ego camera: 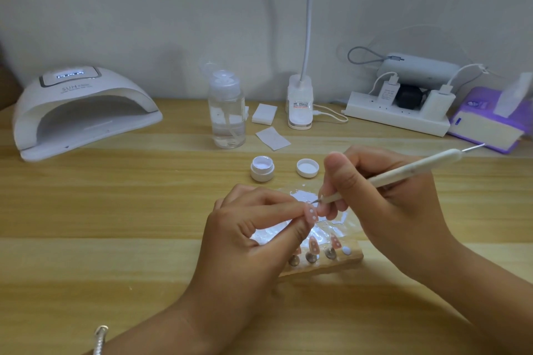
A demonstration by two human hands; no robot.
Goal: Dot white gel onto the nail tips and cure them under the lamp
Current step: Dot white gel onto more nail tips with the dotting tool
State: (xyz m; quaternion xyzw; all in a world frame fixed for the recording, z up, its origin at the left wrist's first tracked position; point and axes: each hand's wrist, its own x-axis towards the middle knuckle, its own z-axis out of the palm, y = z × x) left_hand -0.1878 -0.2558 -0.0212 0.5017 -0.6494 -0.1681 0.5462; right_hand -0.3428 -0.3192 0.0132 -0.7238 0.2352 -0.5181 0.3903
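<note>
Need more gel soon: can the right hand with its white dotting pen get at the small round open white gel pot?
Probably yes. The small round white gel pot stands open, its white cap beside it; nothing stands between it and the white dotting pen in the right hand.

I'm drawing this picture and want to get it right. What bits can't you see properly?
All in the head view:
1. Numbers on the lamp display: too blurred to read.
2. Wooden stand: left hand hides its left part, so the nail tips can't be counted.
3. Dotting tool point: too small to show gel.
4. Purple box: blurred, cut by the right edge.
</note>
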